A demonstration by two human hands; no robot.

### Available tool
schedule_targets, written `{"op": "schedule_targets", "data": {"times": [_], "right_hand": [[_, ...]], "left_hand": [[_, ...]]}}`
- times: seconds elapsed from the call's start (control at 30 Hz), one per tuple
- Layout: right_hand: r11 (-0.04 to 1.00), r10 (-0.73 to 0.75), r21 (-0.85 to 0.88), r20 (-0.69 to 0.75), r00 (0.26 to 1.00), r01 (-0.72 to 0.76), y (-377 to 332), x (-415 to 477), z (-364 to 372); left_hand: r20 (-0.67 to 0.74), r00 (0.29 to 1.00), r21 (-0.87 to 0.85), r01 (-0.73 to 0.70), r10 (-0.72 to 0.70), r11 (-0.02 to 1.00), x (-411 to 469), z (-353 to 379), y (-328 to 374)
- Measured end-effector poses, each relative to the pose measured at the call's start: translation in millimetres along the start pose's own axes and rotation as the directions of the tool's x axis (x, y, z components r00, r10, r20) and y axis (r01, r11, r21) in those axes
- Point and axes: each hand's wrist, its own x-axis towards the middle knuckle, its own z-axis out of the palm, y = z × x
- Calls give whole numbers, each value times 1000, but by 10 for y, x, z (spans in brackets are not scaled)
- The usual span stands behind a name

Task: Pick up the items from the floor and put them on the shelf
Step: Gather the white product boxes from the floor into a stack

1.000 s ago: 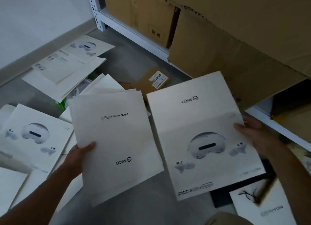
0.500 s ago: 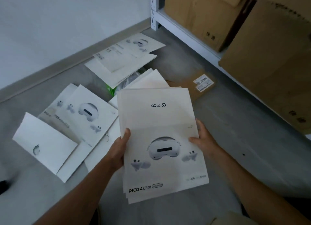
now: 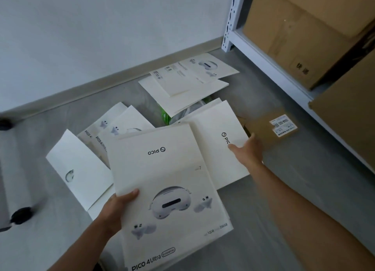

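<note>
My left hand (image 3: 117, 207) grips the left edge of a stack of white PICO sleeves (image 3: 168, 189), thumb on top; the top one shows a headset picture. My right hand (image 3: 246, 151) reaches forward and holds the right edge of another white PICO sleeve (image 3: 217, 149) lying on the floor, thumb on its top face. More white sleeves lie scattered on the grey floor: one blank at the left (image 3: 81, 169), several printed ones behind (image 3: 121, 124), and a pile near the wall (image 3: 188, 82). The white metal shelf (image 3: 263, 53) runs along the right.
Brown cardboard boxes (image 3: 300, 37) fill the shelf's lowest level. A small brown parcel with a white label (image 3: 272, 130) lies on the floor just past my right hand. Something green (image 3: 165, 116) shows under the sleeves. A white roll (image 3: 14, 179) lies at far left.
The two sleeves were brought together into one stack held by my left hand. My right hand let go of the stack and reached forward to a sleeve on the floor. The view turned left.
</note>
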Motion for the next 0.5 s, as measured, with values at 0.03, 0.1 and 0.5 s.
{"op": "schedule_targets", "data": {"times": [0.03,0.1,0.5], "right_hand": [[997,70,-40,28,997,-69,-4,113,24],[985,161,-70,69,985,-156,29,251,56],[977,-51,210,31,998,43,133,-84,-1796]], "left_hand": [[-10,1000,2,0,0,1000,45,-42,-18],[-24,1000,5,9,-9,1000,98,-90,-46],[24,999,67,19,-21,998,47,-43,194]]}}
